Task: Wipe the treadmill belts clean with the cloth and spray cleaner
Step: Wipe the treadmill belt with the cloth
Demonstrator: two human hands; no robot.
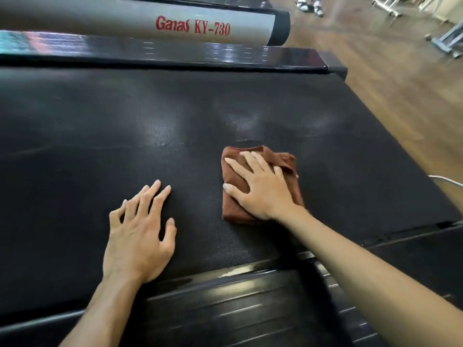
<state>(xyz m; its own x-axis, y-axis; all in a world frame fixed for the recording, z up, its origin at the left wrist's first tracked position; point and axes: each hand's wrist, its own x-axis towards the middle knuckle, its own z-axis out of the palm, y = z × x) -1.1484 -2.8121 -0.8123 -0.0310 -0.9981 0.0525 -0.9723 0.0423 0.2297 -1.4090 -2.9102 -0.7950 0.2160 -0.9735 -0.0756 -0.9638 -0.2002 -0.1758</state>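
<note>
We see the right hand (260,189) flat on the folded brown cloth (263,184), fingers spread and straight, pressing it onto the black treadmill belt (125,121), right of centre. Left hand (140,229) rests open on bare belt beside it, holding nothing. Grey rail (150,23) reads "KY-730". Wood floor (400,83) at right.
</note>
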